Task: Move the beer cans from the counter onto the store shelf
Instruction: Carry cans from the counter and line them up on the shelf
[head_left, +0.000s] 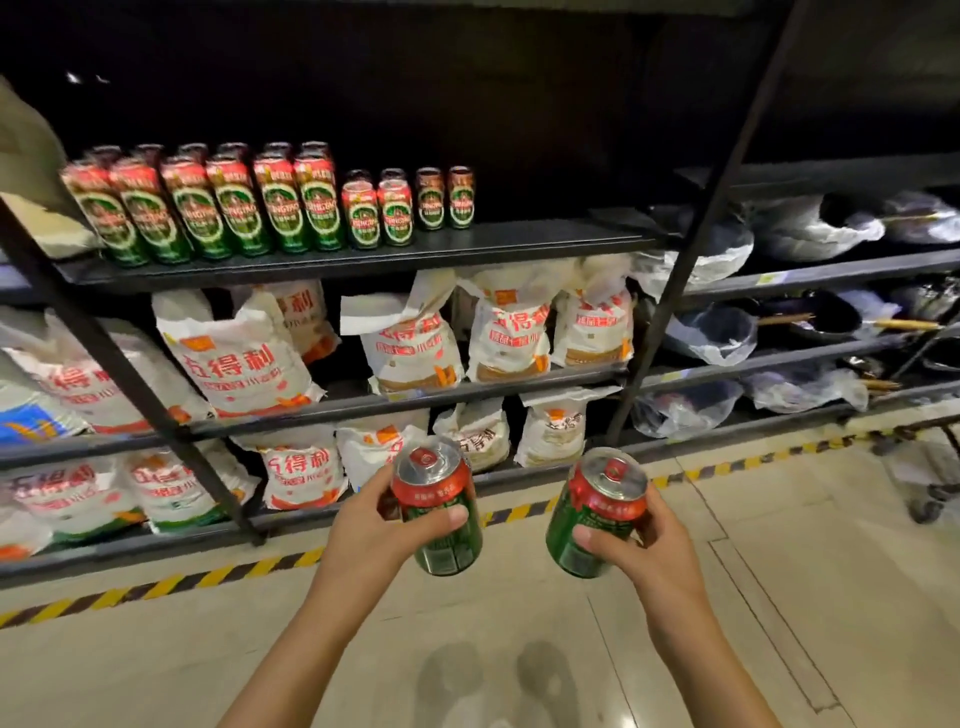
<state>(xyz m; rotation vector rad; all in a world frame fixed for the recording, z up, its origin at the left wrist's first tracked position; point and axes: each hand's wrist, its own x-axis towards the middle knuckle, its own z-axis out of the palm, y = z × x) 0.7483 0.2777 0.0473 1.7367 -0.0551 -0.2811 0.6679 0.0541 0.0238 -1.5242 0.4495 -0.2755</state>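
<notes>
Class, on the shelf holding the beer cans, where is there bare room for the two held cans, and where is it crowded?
Bare: top shelf right of the short cans, up to the slanted post. Crowded: the left half, packed with tall cans.

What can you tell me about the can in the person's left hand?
The can is a short metal drink can with a silver top, a red tab cover, a red band under the rim and a green body below. It is unopened as far as shows, tilted slightly, held above the floor before the shelves. The left hand grips its side.
</notes>
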